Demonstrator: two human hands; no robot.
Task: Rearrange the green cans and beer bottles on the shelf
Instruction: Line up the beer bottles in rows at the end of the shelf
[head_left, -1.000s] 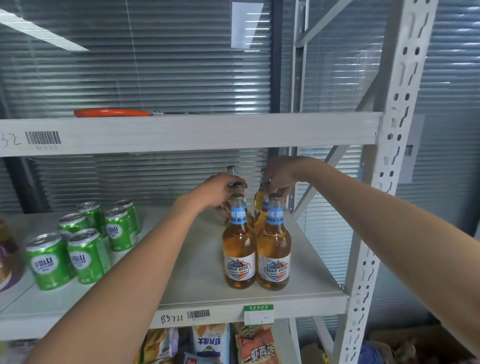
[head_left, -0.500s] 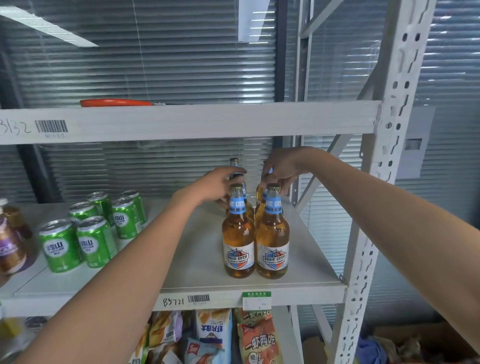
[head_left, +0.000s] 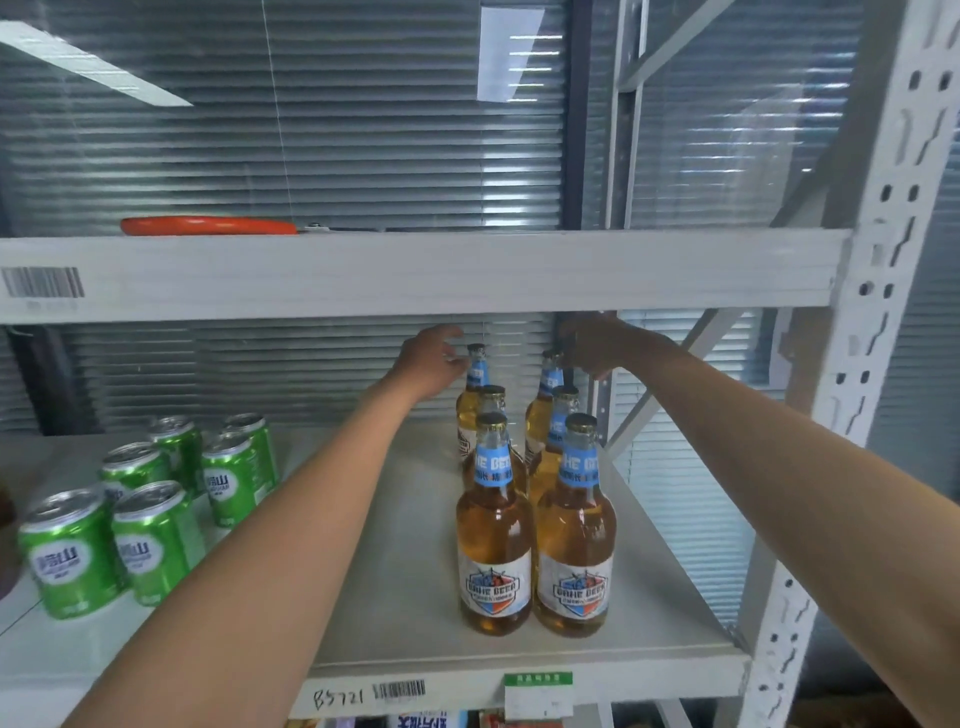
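Several amber beer bottles (head_left: 493, 525) with blue neck labels stand in two close columns on the right part of the white shelf (head_left: 405, 582). My left hand (head_left: 431, 361) reaches to the back and pinches the neck of the rear left bottle (head_left: 475, 366). My right hand (head_left: 597, 348) grips the cap of the rear right bottle (head_left: 549, 376). Both rear bottles stand upright on the shelf. A group of several green cans (head_left: 150, 540) stands on the left part of the same shelf, apart from both hands.
The upper shelf board (head_left: 415, 273) hangs just above my hands, with an orange-handled tool (head_left: 208, 226) lying on it. A perforated white upright (head_left: 852, 364) and a diagonal brace bound the right side. Snack packets (head_left: 426, 721) show below.
Both hands have moved from the middle bottles' tops to the rear pair. The view has moved closer, so the cans and bottles look larger.
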